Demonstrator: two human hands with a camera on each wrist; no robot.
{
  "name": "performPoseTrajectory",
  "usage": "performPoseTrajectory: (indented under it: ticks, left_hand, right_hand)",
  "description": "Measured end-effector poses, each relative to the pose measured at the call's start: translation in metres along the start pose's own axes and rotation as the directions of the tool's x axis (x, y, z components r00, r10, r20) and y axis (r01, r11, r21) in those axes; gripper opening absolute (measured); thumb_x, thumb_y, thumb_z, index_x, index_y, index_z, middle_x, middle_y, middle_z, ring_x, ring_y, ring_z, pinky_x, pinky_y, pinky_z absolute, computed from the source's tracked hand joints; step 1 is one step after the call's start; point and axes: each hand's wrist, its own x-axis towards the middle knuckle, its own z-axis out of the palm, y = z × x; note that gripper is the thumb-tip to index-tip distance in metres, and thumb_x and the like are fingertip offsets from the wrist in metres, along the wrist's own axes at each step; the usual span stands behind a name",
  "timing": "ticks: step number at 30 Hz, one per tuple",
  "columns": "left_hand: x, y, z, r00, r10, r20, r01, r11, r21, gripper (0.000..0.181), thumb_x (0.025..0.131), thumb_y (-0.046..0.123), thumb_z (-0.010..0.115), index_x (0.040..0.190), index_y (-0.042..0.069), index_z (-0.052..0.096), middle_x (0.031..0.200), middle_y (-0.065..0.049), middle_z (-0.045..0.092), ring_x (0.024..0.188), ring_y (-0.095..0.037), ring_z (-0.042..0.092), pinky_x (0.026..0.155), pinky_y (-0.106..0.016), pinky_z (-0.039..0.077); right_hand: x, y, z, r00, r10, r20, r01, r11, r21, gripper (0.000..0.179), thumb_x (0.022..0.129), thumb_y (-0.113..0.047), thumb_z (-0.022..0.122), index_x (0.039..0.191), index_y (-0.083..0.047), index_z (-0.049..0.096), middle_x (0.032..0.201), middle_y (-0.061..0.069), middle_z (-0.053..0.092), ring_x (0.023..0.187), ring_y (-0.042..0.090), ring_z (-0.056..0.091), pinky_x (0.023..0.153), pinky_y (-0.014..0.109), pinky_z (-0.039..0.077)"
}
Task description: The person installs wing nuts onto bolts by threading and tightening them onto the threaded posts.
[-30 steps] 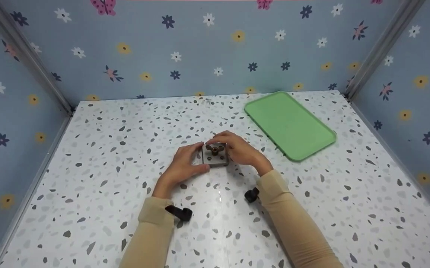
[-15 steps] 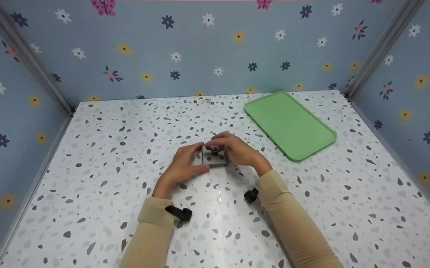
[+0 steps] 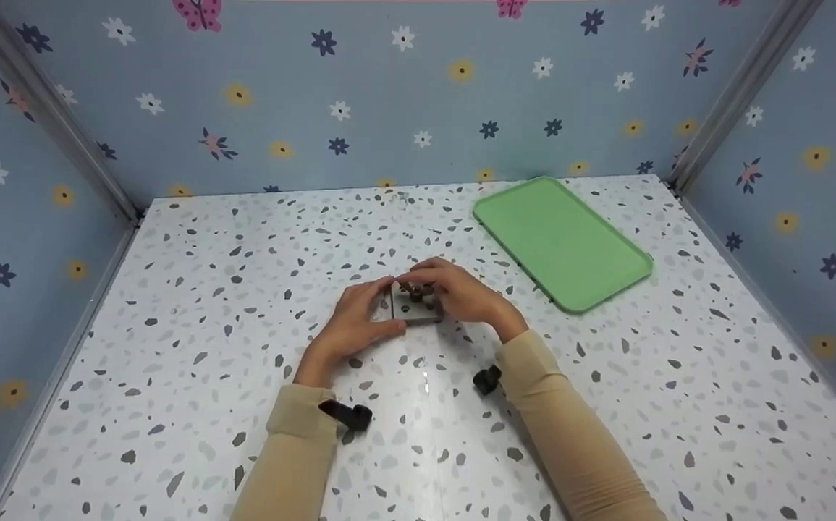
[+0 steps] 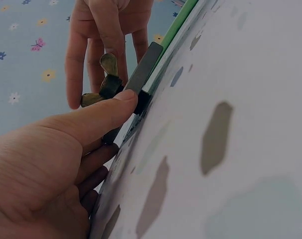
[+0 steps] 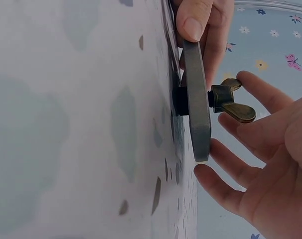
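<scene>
A grey metal plate [image 3: 421, 314] with holes is held just off or at the table by my left hand [image 3: 351, 322], thumb on one edge and fingers on the opposite side. Through the plate runs a bolt, its dark head [image 5: 181, 101] against the table side. A brass-coloured wing nut [image 5: 233, 103] sits on the bolt's other end, a little apart from the plate. My right hand [image 3: 467, 291] reaches over it with fairly straight fingers, one fingertip touching a wing. Its lower fingers [image 5: 226, 186] lie close to the plate's edge. From the head view, the right fingers partly hide the nut.
A green tray [image 3: 562, 242] lies at the back right of the speckled white table [image 3: 244, 253]. Flower-patterned blue panels [image 3: 389, 94] stand behind and at both sides. A black wrist camera [image 3: 349, 414] juts from the left cuff, another [image 3: 487, 380] from the right.
The wing nut has turned a little on the bolt, and my right fingers have shifted over it, covering more of its wings. My left hand and the plate stay in place.
</scene>
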Motion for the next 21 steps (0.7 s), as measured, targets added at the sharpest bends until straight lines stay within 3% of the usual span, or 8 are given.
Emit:
performPoseTrajectory:
  ticks: [21]
  left_hand:
    - [-0.0004,-0.0010,0.0004,1.000,0.023,-0.001,-0.023,1.000,0.008,0.092,0.089,0.040,0.084,0.166,0.022,0.037,0.170,-0.009,0.036,0.158,-0.031,0.025,0.131,-0.054,0.021]
  right_hand:
    - [-0.0011,0.0018,-0.0004,1.000,0.027,-0.008,-0.027,1.000,0.009,0.058,0.100,0.012,0.051,0.150,-0.014,0.062,0.150,0.015,0.055,0.139,0.031,0.053,0.120,0.047,0.043]
